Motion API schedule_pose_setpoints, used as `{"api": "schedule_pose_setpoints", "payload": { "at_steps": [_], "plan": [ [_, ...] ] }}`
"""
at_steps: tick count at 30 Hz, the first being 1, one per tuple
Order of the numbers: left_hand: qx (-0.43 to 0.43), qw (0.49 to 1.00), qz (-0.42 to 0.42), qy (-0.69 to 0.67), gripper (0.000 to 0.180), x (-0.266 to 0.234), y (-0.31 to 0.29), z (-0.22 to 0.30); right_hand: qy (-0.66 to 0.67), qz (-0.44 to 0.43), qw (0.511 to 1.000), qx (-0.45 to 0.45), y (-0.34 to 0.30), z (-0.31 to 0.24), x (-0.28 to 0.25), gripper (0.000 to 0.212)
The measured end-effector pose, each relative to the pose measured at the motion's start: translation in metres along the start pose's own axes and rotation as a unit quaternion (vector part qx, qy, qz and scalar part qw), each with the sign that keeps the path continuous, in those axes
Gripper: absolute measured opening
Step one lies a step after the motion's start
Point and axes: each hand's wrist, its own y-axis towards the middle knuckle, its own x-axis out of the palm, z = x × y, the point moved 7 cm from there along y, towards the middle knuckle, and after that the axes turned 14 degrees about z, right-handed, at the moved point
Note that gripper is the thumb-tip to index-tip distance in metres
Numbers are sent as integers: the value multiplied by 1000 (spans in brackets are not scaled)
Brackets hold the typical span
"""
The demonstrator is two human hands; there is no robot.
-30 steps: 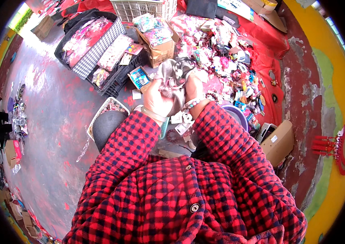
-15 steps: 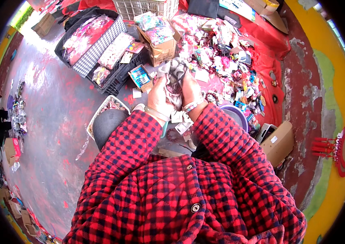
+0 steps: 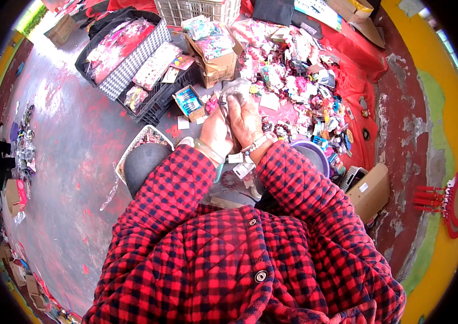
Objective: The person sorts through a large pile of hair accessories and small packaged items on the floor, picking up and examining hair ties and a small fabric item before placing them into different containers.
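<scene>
Out in front of my body, both hands meet around a soft, crumpled grey bundle (image 3: 236, 89), cloth or thin film; I cannot tell which. It bulges out beyond my fingers at the far end. My left hand (image 3: 214, 131) is closed round its near left side. Pressed over it from the right is my right hand (image 3: 245, 123), thumb and fingers drawn together. Most of the bundle's lower part is hidden between my palms. Small white tags (image 3: 244, 169) show just below my wrists. A small box of blue-wrapped items (image 3: 188, 102) lies just beyond my left hand.
A big heap of small packaged accessories (image 3: 299, 81) spreads over red cloth ahead and right. Ahead left are a cardboard box of bags (image 3: 221, 70), a black crate (image 3: 156, 100) and a houndstooth bin (image 3: 134, 62). Near my knees are a white basket (image 3: 127, 152) and a purple-rimmed basin (image 3: 323, 157).
My hands have come closer together, and the right hand has turned over the bundle. The grey bundle is more folded and covered than before.
</scene>
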Motion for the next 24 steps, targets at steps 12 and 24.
{"api": "schedule_pose_setpoints", "payload": {
  "at_steps": [12,24],
  "plan": [
    [26,990,-102,-98,38,14,2,25,569,-7,692,444,8,33,12,28],
    [64,998,-19,4,24,0,-5,13,1,55,998,-14,-2,16,5,32]
  ]
}}
